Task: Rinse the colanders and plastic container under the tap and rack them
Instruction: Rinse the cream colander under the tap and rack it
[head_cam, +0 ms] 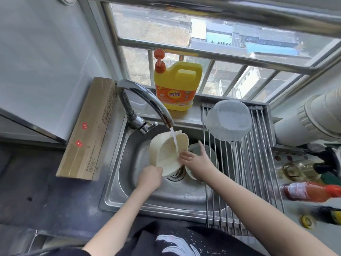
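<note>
A cream colander (pixel 166 154) is tilted over the steel sink (pixel 129 182), and water from the tap (pixel 145 102) runs into it. My left hand (pixel 149 178) grips its lower rim. My right hand (pixel 195 159) lies with straight fingers against the colander's right edge. Behind that hand, a second pale colander (pixel 204 150) sits in the sink, mostly hidden. A clear plastic container (pixel 228 120) rests upside down on the roll-up rack (pixel 249 172) over the sink's right part.
A yellow dish-soap jug (pixel 177 85) stands on the ledge behind the sink. A long cardboard box (pixel 90 132) lies on the counter at left. Sauce bottles (pixel 310 191) and a white pipe (pixel 313 119) are at right.
</note>
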Action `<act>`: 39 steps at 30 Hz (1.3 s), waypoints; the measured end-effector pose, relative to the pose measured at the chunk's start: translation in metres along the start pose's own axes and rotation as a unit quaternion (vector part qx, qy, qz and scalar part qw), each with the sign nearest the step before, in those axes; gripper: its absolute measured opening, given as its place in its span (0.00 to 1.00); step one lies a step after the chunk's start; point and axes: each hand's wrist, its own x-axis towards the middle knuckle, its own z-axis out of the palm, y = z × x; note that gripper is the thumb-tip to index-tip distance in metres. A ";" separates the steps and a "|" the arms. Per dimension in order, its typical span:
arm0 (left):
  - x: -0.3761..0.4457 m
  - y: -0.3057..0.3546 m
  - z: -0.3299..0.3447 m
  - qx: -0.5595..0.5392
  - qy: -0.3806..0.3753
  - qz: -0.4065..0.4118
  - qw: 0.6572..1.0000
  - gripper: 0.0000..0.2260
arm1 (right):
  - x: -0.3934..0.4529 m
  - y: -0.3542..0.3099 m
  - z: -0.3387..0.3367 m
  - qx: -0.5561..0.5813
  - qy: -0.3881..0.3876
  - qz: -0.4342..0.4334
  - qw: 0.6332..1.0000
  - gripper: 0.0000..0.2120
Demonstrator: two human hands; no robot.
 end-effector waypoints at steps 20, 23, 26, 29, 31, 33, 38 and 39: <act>-0.001 0.018 -0.017 -0.162 -0.083 -0.030 0.983 0.19 | 0.004 -0.033 0.011 -0.023 0.139 0.040 0.989 0.06; -0.003 0.009 -0.003 -0.296 -0.115 -0.087 0.944 0.12 | 0.003 -0.031 0.004 -0.039 0.188 0.004 0.981 0.06; -0.001 0.000 -0.003 -0.432 -0.126 -0.110 0.886 0.10 | -0.005 -0.036 -0.003 -0.016 0.163 -0.058 0.985 0.12; 0.004 -0.007 -0.004 -0.391 -0.116 -0.098 0.908 0.10 | -0.009 -0.038 -0.008 0.058 0.087 -0.080 0.991 0.28; 0.001 -0.002 -0.001 -0.372 -0.133 -0.089 0.914 0.08 | -0.009 -0.038 -0.018 0.057 0.078 -0.001 0.995 0.36; -0.003 0.011 0.004 -0.365 -0.141 -0.064 0.918 0.06 | -0.009 -0.045 -0.032 0.070 0.028 0.133 0.988 0.43; -0.003 0.027 0.013 -0.348 -0.111 -0.035 0.930 0.06 | -0.006 -0.062 -0.046 0.205 -0.090 0.148 0.963 0.40; -0.002 0.026 0.012 -0.353 -0.110 -0.052 0.928 0.06 | -0.009 -0.058 -0.044 0.212 -0.079 0.098 0.969 0.36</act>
